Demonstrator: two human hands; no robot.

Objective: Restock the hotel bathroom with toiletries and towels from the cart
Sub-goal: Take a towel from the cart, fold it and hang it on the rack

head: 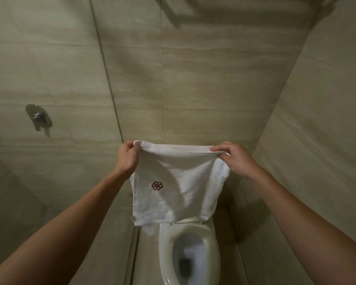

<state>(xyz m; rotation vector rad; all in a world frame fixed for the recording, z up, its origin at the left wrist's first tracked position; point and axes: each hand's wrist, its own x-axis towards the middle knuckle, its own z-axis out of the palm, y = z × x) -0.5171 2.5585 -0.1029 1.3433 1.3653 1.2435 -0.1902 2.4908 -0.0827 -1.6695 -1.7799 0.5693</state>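
Note:
A white towel [179, 186] with a small dark red embroidered emblem hangs stretched in front of me, above the toilet. My left hand [127, 156] grips its upper left corner, fingers curled over the hem. My right hand [233, 158] pinches the upper right corner, thumb on top of the edge. The top hem is pulled taut between both hands and the rest of the cloth hangs loosely down, covering the back of the toilet.
A white toilet [190, 251] with its seat down and bowl open stands below the towel. Beige tiled walls close in ahead and at the right. A glass shower partition [109, 83] runs at the left, with a chrome shower valve [38, 117] behind it.

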